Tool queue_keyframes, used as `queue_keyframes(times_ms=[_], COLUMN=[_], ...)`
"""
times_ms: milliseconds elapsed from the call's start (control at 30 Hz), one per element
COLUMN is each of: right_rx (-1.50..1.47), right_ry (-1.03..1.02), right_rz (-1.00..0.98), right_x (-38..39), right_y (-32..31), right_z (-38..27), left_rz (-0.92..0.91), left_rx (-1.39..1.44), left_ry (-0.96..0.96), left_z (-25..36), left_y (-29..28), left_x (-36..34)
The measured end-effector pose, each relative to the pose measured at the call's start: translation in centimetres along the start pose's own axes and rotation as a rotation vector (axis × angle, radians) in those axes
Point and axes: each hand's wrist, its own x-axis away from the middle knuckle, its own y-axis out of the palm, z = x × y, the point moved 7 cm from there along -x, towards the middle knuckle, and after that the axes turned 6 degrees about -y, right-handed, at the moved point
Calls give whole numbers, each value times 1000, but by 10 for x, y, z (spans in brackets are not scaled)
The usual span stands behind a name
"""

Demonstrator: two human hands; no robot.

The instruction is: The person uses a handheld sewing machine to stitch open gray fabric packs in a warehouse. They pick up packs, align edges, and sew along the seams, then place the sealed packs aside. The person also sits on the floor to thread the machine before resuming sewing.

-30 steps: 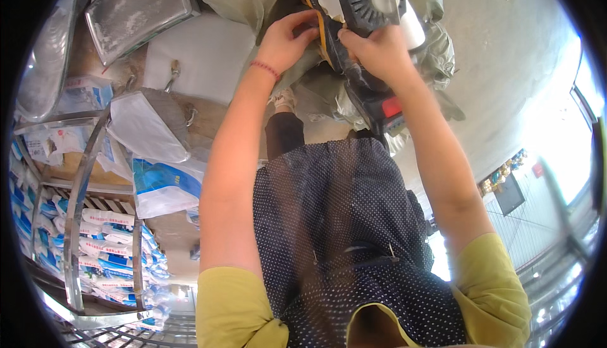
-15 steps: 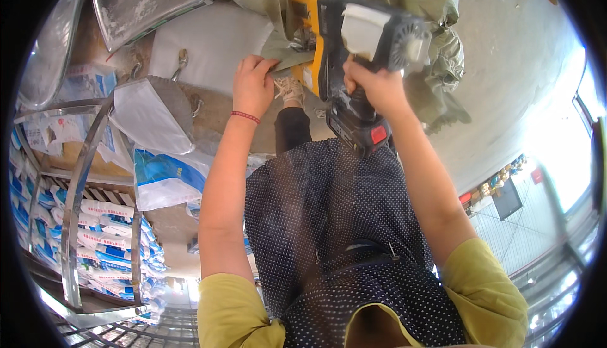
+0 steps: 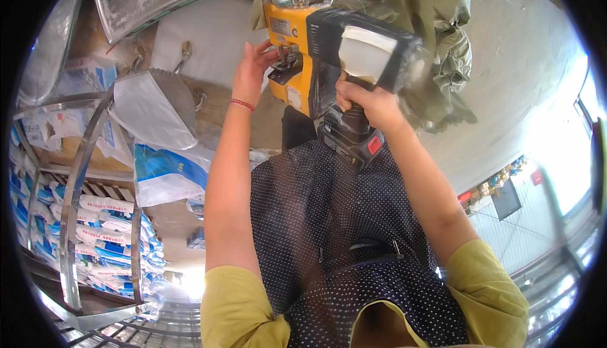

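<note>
In my right hand [image 3: 373, 104] is a handheld bag-closing sewing machine [image 3: 296, 88], yellow and black, with a battery under its grip and a whitish patch on its side. My fingers wrap round the grip. My left hand [image 3: 251, 73], with a red band at the wrist, is open beside the machine's left side. Its fingers stretch toward the needle gap, and the tips reach the metal parts there; whether they touch is unclear. Behind the machine are olive-green woven sacks [image 3: 411, 6].
A metal tray [image 3: 155, 3] leans at the upper left. White sacks [image 3: 152, 111] hang by a bent metal rail [image 3: 85, 158], and stacked blue-and-white bags [image 3: 104, 234] fill the lower left. A pale wall or floor surface [image 3: 512, 76] spreads to the right.
The sewing machine has shifted slightly left and turned, showing its needle gap. My left hand has let go of the green sack edge, its fingers now stretched toward the needle.
</note>
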Motion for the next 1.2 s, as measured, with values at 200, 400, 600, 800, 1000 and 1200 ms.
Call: queue_keyframes(times_ms=[200, 400, 600, 800, 1000, 1200], right_rx=[-183, -402, -533, -27, 464, 827], right_ry=[85, 81, 28, -71, -301, -298], right_rz=[-64, -149, -127, 163, 309, 378], right_x=[8, 18, 23, 54, 123, 227], right_y=[11, 33, 38, 13, -77, -166], right_z=[-12, -32, -47, -66, -71, -83], left_rz=[-142, -265, -6, 214, 560, 620], left_rx=[251, 832, 149, -1279, -267, -700], left_ry=[-155, -221, -248, -313, -283, -193], left_z=[-8, -23, -42, -75, -90, -114], left_y=[6, 11, -12, -26, -74, -121], left_x=[-3, 6, 38, 112, 207, 298])
